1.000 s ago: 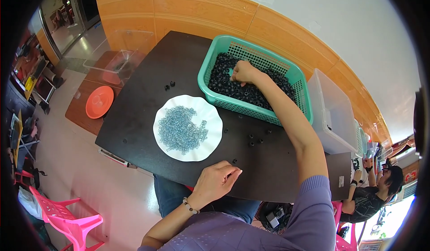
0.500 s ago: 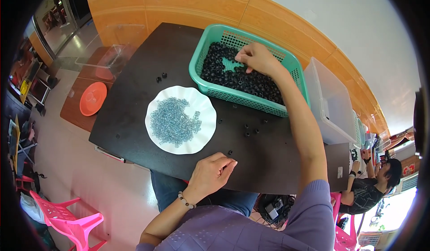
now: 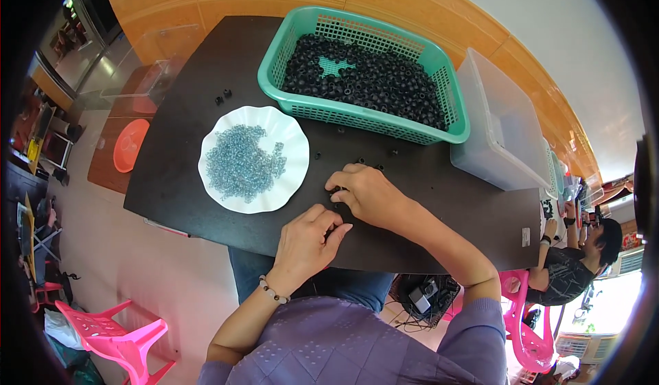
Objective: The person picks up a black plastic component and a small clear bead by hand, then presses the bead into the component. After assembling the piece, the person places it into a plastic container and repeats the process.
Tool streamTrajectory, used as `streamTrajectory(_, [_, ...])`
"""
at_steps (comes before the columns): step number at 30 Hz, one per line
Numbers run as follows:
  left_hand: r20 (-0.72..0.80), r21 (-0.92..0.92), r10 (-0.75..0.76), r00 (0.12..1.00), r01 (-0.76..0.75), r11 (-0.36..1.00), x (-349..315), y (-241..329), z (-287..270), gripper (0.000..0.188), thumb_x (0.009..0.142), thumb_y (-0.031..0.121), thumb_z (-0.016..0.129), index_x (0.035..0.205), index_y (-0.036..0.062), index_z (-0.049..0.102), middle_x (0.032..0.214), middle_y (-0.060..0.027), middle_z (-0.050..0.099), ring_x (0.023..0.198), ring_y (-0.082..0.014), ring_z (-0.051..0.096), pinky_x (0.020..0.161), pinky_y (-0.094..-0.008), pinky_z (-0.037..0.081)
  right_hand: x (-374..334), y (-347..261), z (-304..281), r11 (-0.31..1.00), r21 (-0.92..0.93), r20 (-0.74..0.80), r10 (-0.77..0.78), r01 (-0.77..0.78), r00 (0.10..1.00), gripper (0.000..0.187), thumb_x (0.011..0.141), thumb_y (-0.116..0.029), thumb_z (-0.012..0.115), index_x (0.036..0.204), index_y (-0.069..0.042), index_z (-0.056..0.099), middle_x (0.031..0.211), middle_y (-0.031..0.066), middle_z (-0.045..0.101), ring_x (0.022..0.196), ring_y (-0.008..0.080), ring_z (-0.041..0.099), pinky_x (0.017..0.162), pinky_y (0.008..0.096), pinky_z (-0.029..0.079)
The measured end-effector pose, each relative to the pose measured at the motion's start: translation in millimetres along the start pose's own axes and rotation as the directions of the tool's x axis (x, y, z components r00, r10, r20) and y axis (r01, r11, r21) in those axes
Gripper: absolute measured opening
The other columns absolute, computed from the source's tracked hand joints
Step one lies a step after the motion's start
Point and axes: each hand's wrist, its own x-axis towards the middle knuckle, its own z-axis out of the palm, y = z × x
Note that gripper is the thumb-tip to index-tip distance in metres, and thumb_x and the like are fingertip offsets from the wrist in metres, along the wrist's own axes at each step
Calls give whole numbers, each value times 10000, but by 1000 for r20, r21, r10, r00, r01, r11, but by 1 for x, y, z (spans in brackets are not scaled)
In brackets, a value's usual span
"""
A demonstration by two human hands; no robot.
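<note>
My right hand [image 3: 371, 196] is over the dark table, its thumb and fingertips pinching a small black ring-like part [image 3: 336, 191]. Close beside it, my left hand [image 3: 307, 242] has thumb and fingers pressed together; whatever they may hold is hidden. Beyond the hands, a green plastic basket [image 3: 374, 114] holds a thick layer of small black round parts [image 3: 371, 76] with holes. At the left, a white scalloped plate [image 3: 292, 134] carries a heap of tiny clear bluish pieces [image 3: 240, 162].
Loose black parts [image 3: 392, 153] lie on the dark table [image 3: 453, 210]. A clear plastic bin [image 3: 498, 127] stands right of the basket. An orange-red plate [image 3: 130, 145] sits on a lower brown table. Pink chairs [image 3: 127, 337] and a seated person [image 3: 573, 268] are nearby.
My right hand has come out of the basket, toward me and left, to beside my left hand. The view has shifted slightly. My left hand stays pinched near the table's front edge.
</note>
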Motion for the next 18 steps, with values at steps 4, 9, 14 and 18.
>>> streamTrajectory(4, [2,24,-22,1000,21,999,-1,1,3,119,811,159,685,827,52,634,765,-78,566,592,-270,576,540,-374,457,-4,8,-5,991,133,9,25,-26,1000,225,824,-20,612,1043,20,649,844,156,657,718,259,623,673,343,501])
streamTrajectory(9, [-111,3,34,993,-33,999,-1,-1,8,122,786,139,719,856,65,650,749,-62,574,513,-200,538,480,-309,420,-13,10,-15,899,357,59,249,-254,967,239,857,-27,610,1087,32,635,848,121,666,675,155,614,628,277,507])
streamTrajectory(14, [-98,29,41,994,-38,999,-1,0,8,129,790,130,713,884,62,656,779,-68,583,516,-199,540,488,-307,428,-23,20,-18,832,459,54,323,-310,945,245,843,-23,639,1077,48,630,846,100,656,675,131,602,623,265,507])
streamTrajectory(18, [-85,20,30,996,-29,999,-1,-2,8,129,794,117,705,901,58,665,782,-67,581,514,-191,540,493,-304,433,-27,15,-20,931,266,4,259,-250,966,297,772,3,692,1060,45,630,896,129,641,712,172,629,662,285,518])
